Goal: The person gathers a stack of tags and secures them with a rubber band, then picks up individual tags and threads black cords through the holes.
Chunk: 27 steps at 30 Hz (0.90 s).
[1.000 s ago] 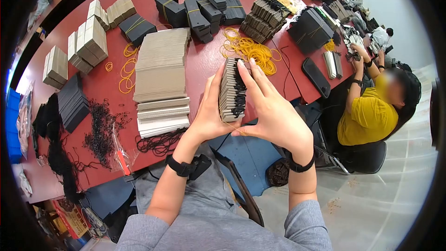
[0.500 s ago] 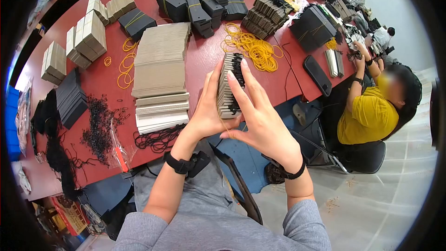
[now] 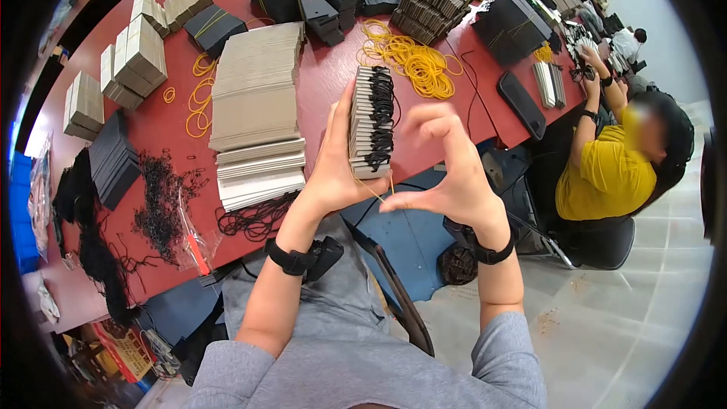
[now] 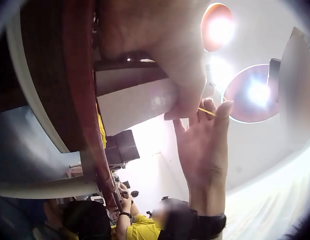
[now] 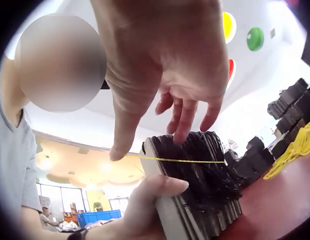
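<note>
Now | left hand (image 3: 333, 174) grip clasps card stack (image 3: 369, 125) | right hand (image 3: 447, 174) grip stretches rubber band (image 5: 175, 160) beside it

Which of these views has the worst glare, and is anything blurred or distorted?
Left wrist view: worst glare, ceiling lights blow out behind the right hand. Right wrist view: bright backlight, hand dark, a face blurred. Head view: evenly lit, fisheye bends the red table, dark corners, stack of tags sharp.

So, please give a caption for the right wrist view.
Left hand holds a stack of tags; right hand stretches a yellow rubber band across it.
</note>
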### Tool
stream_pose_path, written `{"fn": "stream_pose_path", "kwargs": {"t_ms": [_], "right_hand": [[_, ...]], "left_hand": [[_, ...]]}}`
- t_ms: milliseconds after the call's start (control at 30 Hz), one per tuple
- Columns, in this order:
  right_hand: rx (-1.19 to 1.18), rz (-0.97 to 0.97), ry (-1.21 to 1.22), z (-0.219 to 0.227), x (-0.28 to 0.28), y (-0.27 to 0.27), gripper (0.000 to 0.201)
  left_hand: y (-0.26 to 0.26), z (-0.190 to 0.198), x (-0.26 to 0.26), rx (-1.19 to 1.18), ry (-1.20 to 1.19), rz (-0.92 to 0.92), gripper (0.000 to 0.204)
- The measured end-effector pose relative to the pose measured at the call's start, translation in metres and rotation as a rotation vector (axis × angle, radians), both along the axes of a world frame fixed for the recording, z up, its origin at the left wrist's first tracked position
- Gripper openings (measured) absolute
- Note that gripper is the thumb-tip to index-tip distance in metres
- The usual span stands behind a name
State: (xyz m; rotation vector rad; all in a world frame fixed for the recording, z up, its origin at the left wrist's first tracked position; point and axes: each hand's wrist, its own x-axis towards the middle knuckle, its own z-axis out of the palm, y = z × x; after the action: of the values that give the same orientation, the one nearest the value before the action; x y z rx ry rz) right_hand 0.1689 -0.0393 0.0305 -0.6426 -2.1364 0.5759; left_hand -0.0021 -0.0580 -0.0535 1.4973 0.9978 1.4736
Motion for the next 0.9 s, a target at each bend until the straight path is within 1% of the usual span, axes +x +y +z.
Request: {"fn": "stream_pose_path", "kwargs": {"t_ms": [67, 100, 133, 200, 233, 267, 333, 367, 400, 467, 500, 533, 600, 633, 667, 733, 767, 800, 867, 900], "right_hand": [[-0.263, 0.133, -0.205, -0.002, 0.005, -0.001, 0.058], [-0.259, 0.16, -0.151, -0.001, -0.001, 0.002, 0.052], [-0.263, 0.148, -0.15, 0.0, 0.003, -0.001, 0.052], [-0.23, 0.268, -0.22, 0.003, 0.008, -0.002, 0.051], [-0.328, 0.232, -0.166, 0.005, 0.006, -0.005, 0.043], [-0.334, 0.232, -0.159, 0.002, 0.006, -0.005, 0.043], [-0.199, 0.342, -0.03, -0.003, 0.007, -0.002, 0.036], [-0.222, 0.362, -0.028, -0.003, 0.008, -0.004, 0.034], [-0.227, 0.355, -0.023, -0.004, 0.011, -0.005, 0.034], [0.016, 0.237, -0.333, -0.002, 0.019, -0.004, 0.037], [0.012, 0.219, -0.463, 0.002, 0.022, -0.003, 0.04], [0.011, 0.214, -0.459, 0.006, 0.025, -0.003, 0.04], [0.177, 0.074, -0.595, 0.013, 0.03, -0.003, 0.035], [0.238, 0.026, -0.609, 0.015, 0.032, -0.003, 0.031], [0.236, 0.024, -0.609, 0.016, 0.034, -0.002, 0.031], [0.314, 0.023, -0.561, 0.016, 0.035, 0.005, 0.03], [0.349, 0.065, -0.417, 0.015, 0.035, 0.008, 0.032], [0.35, 0.064, -0.414, 0.014, 0.036, 0.007, 0.032], [0.182, 0.086, -0.206, 0.011, 0.039, -0.001, 0.032], [0.092, 0.157, -0.325, 0.023, 0.04, -0.006, 0.031]], "left_hand": [[-0.002, -0.001, -0.002, 0.04, 0.034, -0.002, 0.121], [-0.008, 0.004, -0.002, -0.167, -0.071, -0.036, 0.124], [-0.009, 0.007, -0.002, -0.177, -0.066, -0.028, 0.127], [-0.009, 0.003, -0.002, -0.059, 0.067, -0.009, 0.128], [-0.01, 0.002, -0.004, -0.118, 0.031, -0.027, 0.128], [-0.011, 0.003, -0.005, -0.124, 0.037, -0.028, 0.128], [-0.01, 0.005, -0.002, -0.103, 0.033, -0.022, 0.127], [-0.012, 0.007, -0.002, -0.119, 0.042, -0.024, 0.122], [-0.011, 0.006, -0.002, -0.124, 0.045, -0.032, 0.122], [-0.009, 0.005, -0.004, -0.093, 0.039, -0.066, 0.118], [-0.011, 0.007, -0.003, -0.114, 0.058, -0.051, 0.117], [-0.011, 0.007, -0.003, -0.115, 0.062, -0.056, 0.117], [-0.012, 0.005, -0.005, -0.081, 0.038, -0.069, 0.119], [-0.012, 0.006, -0.005, -0.082, 0.039, -0.071, 0.119], [-0.012, 0.006, -0.005, -0.07, 0.045, -0.068, 0.12], [-0.012, 0.006, -0.005, -0.057, 0.054, -0.068, 0.12], [-0.012, 0.004, -0.005, -0.058, 0.075, -0.066, 0.12], [-0.011, 0.003, -0.006, -0.058, 0.096, -0.061, 0.12], [-0.012, 0.004, -0.005, -0.075, 0.092, -0.053, 0.12], [-0.012, 0.005, -0.006, -0.092, 0.086, -0.046, 0.12]]}}
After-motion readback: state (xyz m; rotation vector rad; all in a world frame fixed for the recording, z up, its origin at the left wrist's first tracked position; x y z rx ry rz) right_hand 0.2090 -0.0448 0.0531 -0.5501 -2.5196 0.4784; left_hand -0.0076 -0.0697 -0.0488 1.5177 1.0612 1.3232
